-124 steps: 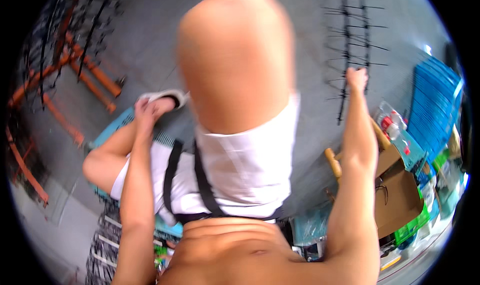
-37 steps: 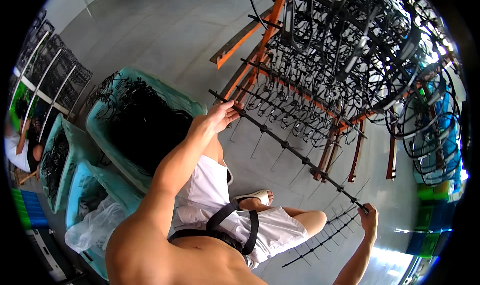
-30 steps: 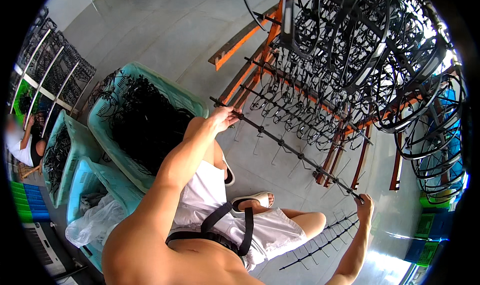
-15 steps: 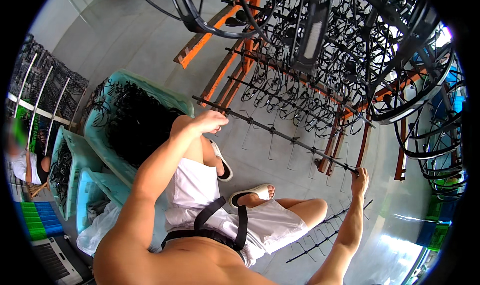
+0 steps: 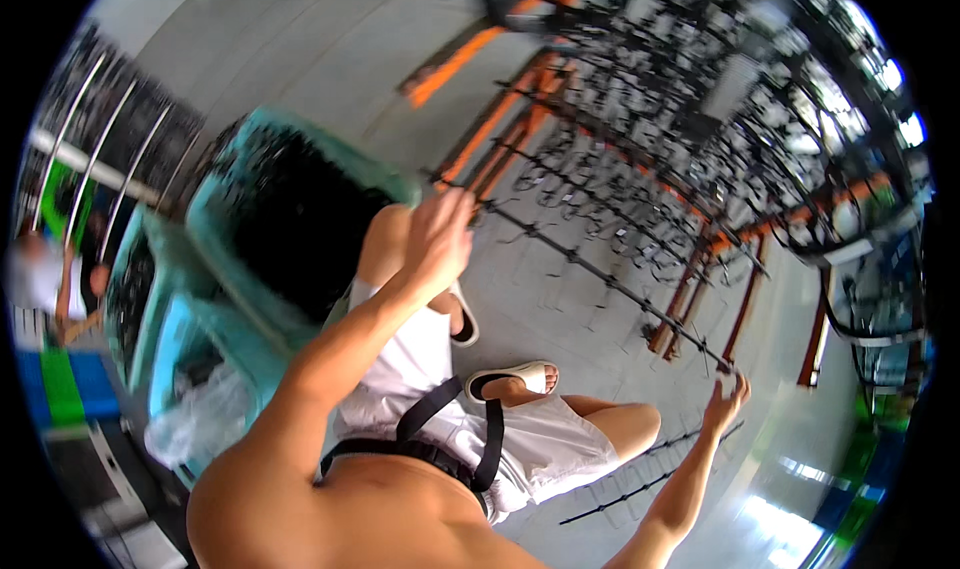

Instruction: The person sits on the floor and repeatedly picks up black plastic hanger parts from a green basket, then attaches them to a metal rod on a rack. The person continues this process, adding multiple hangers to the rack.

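Note:
A long black rod with hooks [image 5: 572, 255] spans the front of the orange rack. My left hand [image 5: 440, 243] is at the rod's left end, blurred by motion, its fingers stretched out and nothing seen in them. Whether it still touches the rod I cannot tell. Just below the right end of the rod is my right hand [image 5: 727, 403], open with its fingers apart and holding nothing. Behind the rod, similar rods carry many thin black looped parts [image 5: 575, 159].
Left of my legs stands a teal crate [image 5: 225, 244] heaped with black parts. Smaller crates and a clear plastic bag [image 5: 205, 419] sit beside it. Another hooked rod [image 5: 640, 486] lies on the floor at right. A person [image 5: 50, 274] is at far left.
Both hands have come off their grip on the rod's ends. My left fingers have straightened and my right hand has dropped slightly below the rod. The view has shifted.

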Demonstrator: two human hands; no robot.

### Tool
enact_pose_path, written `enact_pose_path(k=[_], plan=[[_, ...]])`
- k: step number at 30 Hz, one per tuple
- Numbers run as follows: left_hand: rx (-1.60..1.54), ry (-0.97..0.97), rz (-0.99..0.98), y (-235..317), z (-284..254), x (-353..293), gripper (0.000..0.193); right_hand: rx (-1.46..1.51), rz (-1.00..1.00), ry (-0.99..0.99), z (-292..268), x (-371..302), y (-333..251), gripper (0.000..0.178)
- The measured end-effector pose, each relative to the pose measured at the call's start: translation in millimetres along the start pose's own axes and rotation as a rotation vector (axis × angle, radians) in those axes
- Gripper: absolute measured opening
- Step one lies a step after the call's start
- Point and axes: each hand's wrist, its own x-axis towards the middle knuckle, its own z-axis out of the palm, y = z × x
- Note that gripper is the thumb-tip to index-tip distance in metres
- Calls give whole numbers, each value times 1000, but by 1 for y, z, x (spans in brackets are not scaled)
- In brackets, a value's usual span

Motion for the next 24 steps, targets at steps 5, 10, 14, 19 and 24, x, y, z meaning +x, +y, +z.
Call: enact_pose_path(k=[5,10,14,19,24], plan=[[259,-238,-71,-20,1,-43,37,180,514,205,-18,-66,-46,49],[-105,214,-430,-94,-59,-54,29,297,397,168,-23,-172,-183,36],[221,-457,-1296,-232,-67,-149,26,447,99,-359,-9,-199,-292,33],[-234,-623,-524,-264,-49,-202,45,719,82,-843,35,-188,-379,40],[-253,-1244,-619,-271,-37,-158,81,626,-227,-1013,72,-155,-463,35]])
